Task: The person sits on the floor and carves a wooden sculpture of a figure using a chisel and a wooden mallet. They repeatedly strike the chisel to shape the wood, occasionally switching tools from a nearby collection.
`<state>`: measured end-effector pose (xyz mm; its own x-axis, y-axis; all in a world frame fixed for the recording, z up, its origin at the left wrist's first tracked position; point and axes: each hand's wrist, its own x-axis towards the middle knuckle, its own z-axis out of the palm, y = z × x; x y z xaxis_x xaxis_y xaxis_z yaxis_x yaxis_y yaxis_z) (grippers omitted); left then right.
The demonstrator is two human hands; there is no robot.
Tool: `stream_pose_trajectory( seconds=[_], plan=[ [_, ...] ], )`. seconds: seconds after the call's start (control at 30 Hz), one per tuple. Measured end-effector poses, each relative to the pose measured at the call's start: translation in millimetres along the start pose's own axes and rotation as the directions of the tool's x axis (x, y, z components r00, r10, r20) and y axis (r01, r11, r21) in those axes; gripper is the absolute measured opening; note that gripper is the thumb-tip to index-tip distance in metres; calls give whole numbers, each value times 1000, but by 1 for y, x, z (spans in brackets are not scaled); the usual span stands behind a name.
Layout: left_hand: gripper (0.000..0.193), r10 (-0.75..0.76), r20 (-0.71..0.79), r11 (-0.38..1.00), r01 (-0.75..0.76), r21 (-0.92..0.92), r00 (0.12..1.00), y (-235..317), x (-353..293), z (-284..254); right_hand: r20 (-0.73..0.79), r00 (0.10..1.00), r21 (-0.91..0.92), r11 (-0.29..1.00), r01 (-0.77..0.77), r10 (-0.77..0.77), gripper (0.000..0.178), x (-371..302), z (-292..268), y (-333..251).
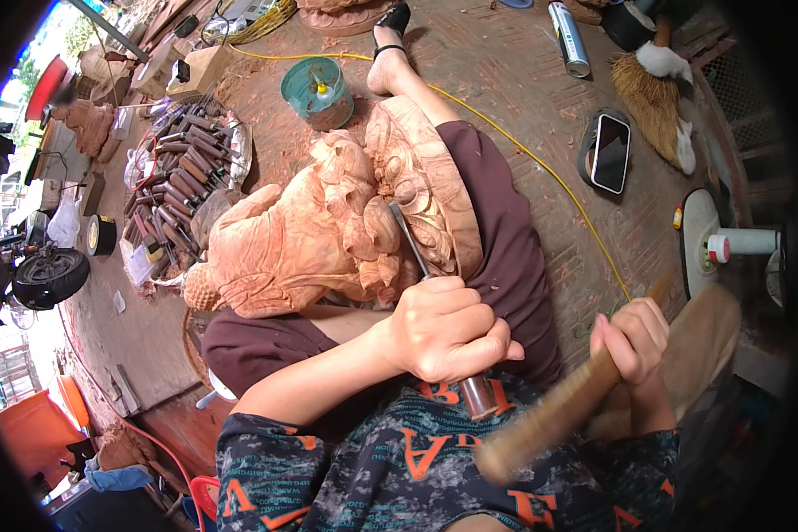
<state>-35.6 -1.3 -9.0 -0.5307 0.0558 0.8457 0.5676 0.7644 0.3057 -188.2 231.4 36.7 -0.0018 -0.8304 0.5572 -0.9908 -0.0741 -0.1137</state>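
Observation:
A large reddish wooden carved figure (pixel 328 222) lies across my lap. My left hand (pixel 443 330) grips a metal chisel (pixel 410 241) whose blade runs up into the folds of the carving. Off to the right, my right hand (pixel 634 337) holds a wooden mallet (pixel 559 412); the mallet is blurred and its head points down toward the chisel's butt end (pixel 479 396).
Several chisels with wooden handles (pixel 177 177) lie on the floor at left, next to a teal tub (pixel 317 89). A phone (pixel 610 152), a hand broom (pixel 652 102), a spray can (pixel 569 37) and a yellow cable (pixel 541 168) lie at right. My bare foot (pixel 388 62) rests ahead.

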Motion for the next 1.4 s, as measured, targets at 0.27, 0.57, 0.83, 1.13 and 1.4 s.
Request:
stream_pose_trajectory(
  seconds=[0.27,0.57,0.83,1.13,1.4],
  plan=[
    [25,7,20,1000,-7,-2,1000,-3,-1,4,85,996,-96,995,-31,39,45,-1,-6,2],
    [26,4,20,1000,-4,-7,1000,-4,-1,-3,68,995,3,997,-72,72,45,1,-6,1],
    [23,-26,29,999,27,-36,999,-7,-1,-9,46,998,-10,999,-44,44,46,3,-3,0],
    [24,-40,36,998,41,-44,999,-9,6,-13,-98,995,107,994,-17,27,39,-1,3,-1],
    [28,130,163,967,-161,196,978,-1,31,-41,-45,987,77,985,-151,155,34,-7,5,8]
  ],
)
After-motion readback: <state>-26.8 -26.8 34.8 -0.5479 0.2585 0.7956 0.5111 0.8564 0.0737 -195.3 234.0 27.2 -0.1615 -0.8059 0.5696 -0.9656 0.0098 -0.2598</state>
